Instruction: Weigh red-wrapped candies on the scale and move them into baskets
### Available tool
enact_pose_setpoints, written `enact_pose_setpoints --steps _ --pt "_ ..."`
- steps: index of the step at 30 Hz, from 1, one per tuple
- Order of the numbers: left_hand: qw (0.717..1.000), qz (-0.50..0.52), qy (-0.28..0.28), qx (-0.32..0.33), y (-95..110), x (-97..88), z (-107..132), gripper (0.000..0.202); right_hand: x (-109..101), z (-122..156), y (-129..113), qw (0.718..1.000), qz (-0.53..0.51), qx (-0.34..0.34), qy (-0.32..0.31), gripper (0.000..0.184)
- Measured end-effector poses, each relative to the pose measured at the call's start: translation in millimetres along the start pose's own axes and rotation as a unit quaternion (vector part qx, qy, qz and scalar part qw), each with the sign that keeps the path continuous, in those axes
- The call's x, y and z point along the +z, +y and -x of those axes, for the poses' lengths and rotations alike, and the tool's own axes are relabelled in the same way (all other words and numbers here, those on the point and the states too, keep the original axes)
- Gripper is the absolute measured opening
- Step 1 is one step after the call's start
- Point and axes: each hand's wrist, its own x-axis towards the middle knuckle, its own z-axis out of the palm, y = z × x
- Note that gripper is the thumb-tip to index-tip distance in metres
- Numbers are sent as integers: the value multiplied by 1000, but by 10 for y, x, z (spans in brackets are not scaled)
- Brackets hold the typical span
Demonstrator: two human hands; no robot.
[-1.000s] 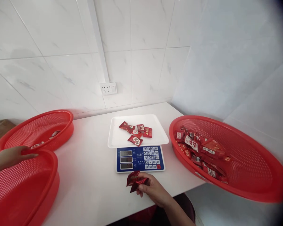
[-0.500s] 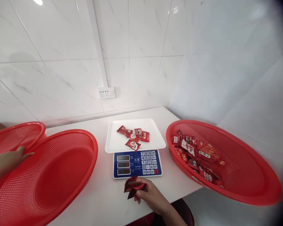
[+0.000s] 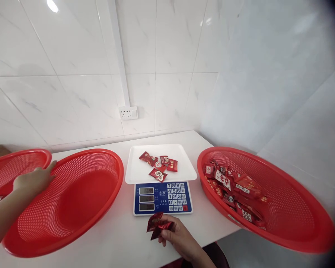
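At lower left, the left hand [image 3: 33,181] seems to be steadying a basket [image 3: 85,199], its grip unclear; at lower centre, the right hand's [image 3: 178,235] fingers pinch packets [image 3: 155,223]; moving calls for firm hold.

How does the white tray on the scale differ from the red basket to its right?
The tray is white, solid and shallow; the basket is red, deeper and has perforated walls. The tray has straight sides with rounded corners, while the basket's rim is round-edged. The tray bears a few loosely spread packets; the basket holds a larger heap. Both contain red printed packets.
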Motion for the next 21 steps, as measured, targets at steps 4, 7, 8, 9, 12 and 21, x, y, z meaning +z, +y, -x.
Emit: enact_pose_setpoints --steps 4,7,8,9,12,21 --pt "998 -42 -49 -5 174 -111 49 57 -5 3 13 1000 2 -3 -7 41" --pt "999 -39 -34 1 232 -137 -26 53 -7 5 31 1000 -1 -4 -6 40" --pt "999 -38 -28 -1 246 -146 -57 52 -7 5 36 1000 -3 -4 -4 40" --pt "999 -37 -24 -4 259 -157 -87 51 -5 5 38 1000 -4 -5 -3 40" --pt "999 -27 -17 -21 293 -186 -157 48 9 6 28 1000 -11 -8 1 42" --pt "996 27 42 -69 462 -208 -157 52 49 -2 -22 1000 -11 7 19 43"
